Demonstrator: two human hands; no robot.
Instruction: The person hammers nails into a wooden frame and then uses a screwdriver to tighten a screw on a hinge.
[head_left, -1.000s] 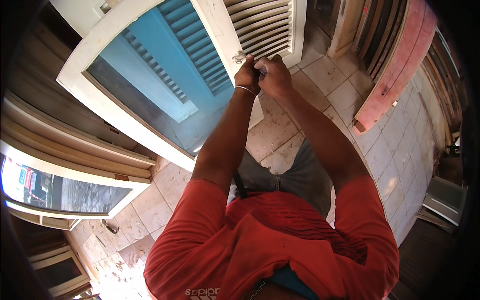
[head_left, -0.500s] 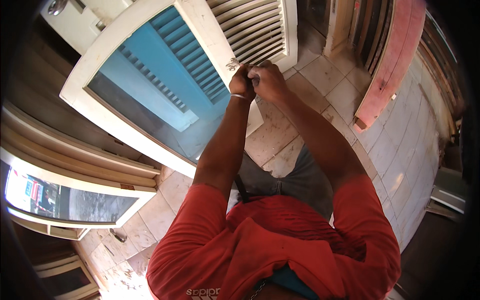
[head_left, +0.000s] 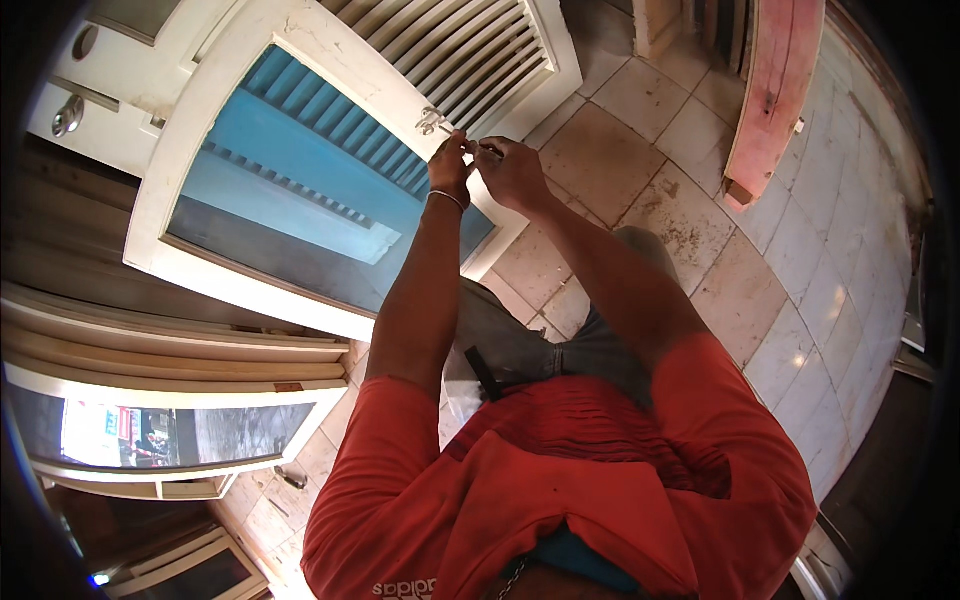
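In front of me stands a white-framed door panel (head_left: pixel 160 215) with a glass pane and slanted louvres (head_left: pixel 470 60). A silver, ornate-looking metal fitting (head_left: pixel 432 121) is on its middle upright, and a thin part reaches from it toward my fingers. My left hand (head_left: pixel 450 172), a band at its wrist, is closed at the near end of this fitting. Close beside it on the right, my right hand (head_left: pixel 512 178) has its fingers curled in a pinch. A small shiny piece shows between the two hands; its kind is too small to make out.
White panels with a round metal knob (head_left: pixel 68 116) lean at the upper left. More framed panels (head_left: pixel 180 375) are stacked at the left, above a dark handle-like piece (head_left: pixel 290 478) on the floor. A pinkish-red board (head_left: pixel 775 95) stands at the upper right over floor tiles (head_left: pixel 680 215).
My view has shifted, and both hands now appear farther left and slightly apart. The right hand has drawn back a little from the left, showing the shiny piece between them.
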